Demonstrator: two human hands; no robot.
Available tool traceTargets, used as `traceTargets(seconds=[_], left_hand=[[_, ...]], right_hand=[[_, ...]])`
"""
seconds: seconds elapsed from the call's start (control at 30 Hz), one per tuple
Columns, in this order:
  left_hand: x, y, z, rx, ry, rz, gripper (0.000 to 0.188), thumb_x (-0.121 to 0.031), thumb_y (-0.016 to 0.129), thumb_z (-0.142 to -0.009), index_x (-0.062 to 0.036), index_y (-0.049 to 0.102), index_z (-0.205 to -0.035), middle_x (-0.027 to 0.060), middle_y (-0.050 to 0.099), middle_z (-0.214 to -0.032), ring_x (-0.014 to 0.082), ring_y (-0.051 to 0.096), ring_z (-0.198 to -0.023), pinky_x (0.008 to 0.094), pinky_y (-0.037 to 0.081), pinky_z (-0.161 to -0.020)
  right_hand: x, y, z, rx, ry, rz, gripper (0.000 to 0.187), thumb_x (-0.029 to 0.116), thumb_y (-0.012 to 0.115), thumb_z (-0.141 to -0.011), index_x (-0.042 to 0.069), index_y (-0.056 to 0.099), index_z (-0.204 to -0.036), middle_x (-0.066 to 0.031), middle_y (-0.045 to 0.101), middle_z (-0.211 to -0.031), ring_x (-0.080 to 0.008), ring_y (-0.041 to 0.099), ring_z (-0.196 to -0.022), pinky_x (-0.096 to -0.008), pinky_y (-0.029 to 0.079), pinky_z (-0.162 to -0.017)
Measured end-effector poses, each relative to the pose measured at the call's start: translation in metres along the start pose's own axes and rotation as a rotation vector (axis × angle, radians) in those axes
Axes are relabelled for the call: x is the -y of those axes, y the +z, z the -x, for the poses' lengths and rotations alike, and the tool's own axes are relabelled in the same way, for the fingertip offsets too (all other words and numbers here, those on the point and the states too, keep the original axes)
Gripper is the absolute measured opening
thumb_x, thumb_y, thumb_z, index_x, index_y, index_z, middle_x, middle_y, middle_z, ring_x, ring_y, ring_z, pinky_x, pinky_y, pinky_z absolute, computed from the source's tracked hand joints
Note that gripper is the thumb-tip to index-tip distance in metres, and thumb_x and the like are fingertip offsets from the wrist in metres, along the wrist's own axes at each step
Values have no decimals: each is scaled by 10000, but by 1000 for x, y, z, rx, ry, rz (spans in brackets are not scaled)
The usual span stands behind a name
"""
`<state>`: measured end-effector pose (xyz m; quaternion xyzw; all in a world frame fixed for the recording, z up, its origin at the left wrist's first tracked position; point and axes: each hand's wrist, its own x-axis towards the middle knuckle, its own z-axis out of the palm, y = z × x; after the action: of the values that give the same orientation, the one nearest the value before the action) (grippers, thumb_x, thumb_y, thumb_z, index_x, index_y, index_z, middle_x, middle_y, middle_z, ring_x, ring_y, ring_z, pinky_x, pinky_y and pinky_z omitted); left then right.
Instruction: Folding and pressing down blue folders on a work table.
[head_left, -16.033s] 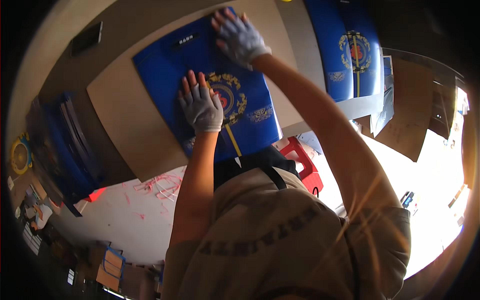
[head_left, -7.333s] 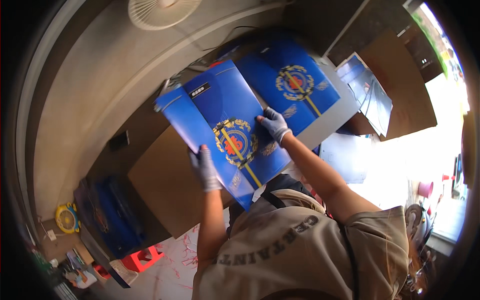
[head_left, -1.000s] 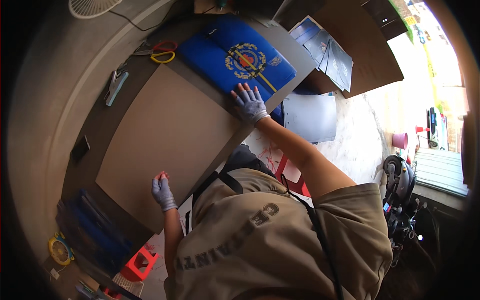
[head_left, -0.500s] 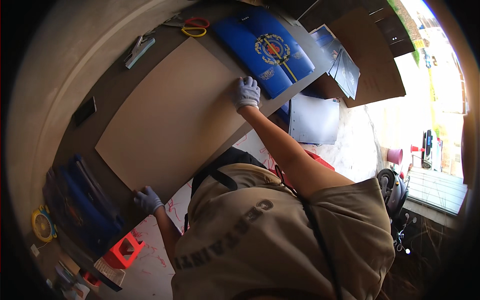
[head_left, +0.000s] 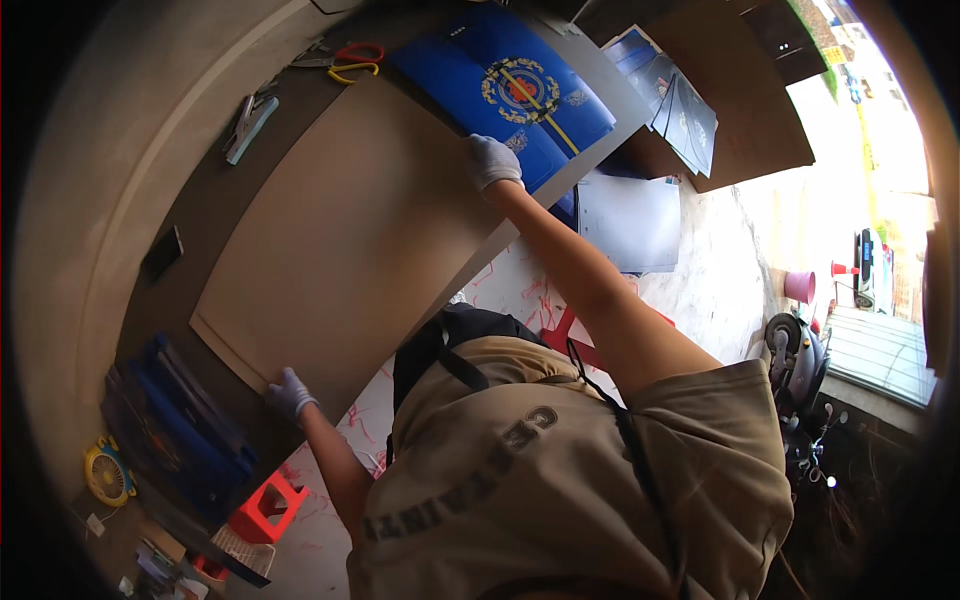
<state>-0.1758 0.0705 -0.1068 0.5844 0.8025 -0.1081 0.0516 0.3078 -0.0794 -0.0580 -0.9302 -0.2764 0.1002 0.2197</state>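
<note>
A large plain brown cardboard sheet (head_left: 320,230) lies across the dark table in front of me. My left hand (head_left: 290,394), in a pale grey glove, is closed on its near left corner; a narrow second edge or layer shows along that side. At the right corner my right hand (head_left: 494,163), gloved too, has its fingers bent round the edge; the thumb is hidden. Just beyond that hand lies a blue printed sheet (head_left: 525,85) with a round gold and red emblem and a yellow stripe.
Scissors (head_left: 352,62) with red and yellow handles, a stapler-like tool (head_left: 250,128) and a dark phone-like slab (head_left: 163,252) lie along the far side. Blue folded packages (head_left: 180,430) and a small yellow fan (head_left: 108,474) are at left. A red stool (head_left: 268,508) stands on the floor.
The view has turned slightly. My right hand and the cardboard's right corner have moved up and a little left, and a second edge now shows along the left side.
</note>
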Motion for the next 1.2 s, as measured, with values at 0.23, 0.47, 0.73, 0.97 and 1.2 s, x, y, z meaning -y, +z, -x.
traceTargets(seconds=[0.23, 0.47, 0.73, 0.97, 1.2], left_hand=[[55, -32, -40, 158, 90, 929, 224, -224, 617, -867, -26, 636, -970, -26, 500, -594, 48, 398, -451, 209, 300, -417], [36, -79, -24, 103, 391, 1179, 213, -220, 540, -884, -10, 559, -854, 34, 519, -750, 142, 500, -686, 297, 442, -622], [-21, -70, -22, 55, 345, 1254, 392, -279, 507, -869, 15, 511, -1129, 154, 546, -1030, 250, 546, -901, 386, 467, -804], [-100, -6, 27, -108, 703, 1297, 632, -479, 367, -940, -49, 333, -1402, 181, 331, -1428, 274, 339, -1300, 397, 262, -1079], [-155, -59, 102, -430, 868, 362, 501, -368, 507, -881, -208, 441, -1351, 232, 236, -1459, 523, 231, -1294, 581, 227, -1049]], right_hand=[[54, -39, 24, 244, -238, 178, 190, 134, 500, -852, 105, 646, -970, -146, 656, -950, -306, 660, -837, -402, 538, -681], [102, -30, 73, 393, -291, -239, 341, 232, 557, -829, 104, 531, -1144, -202, 600, -1053, -349, 644, -870, -442, 529, -707], [34, -29, 13, 135, -228, 24, 190, 207, 556, -813, 171, 642, -979, -117, 640, -951, -317, 653, -808, -412, 535, -703], [-23, -36, -35, 259, -231, -136, 182, 203, 581, -814, 136, 666, -961, -144, 663, -854, -310, 645, -784, -370, 491, -695], [-33, -28, -47, 256, -288, -163, 304, 249, 587, -854, 129, 613, -1132, -85, 662, -789, -103, 605, -718, -255, 456, -666]])
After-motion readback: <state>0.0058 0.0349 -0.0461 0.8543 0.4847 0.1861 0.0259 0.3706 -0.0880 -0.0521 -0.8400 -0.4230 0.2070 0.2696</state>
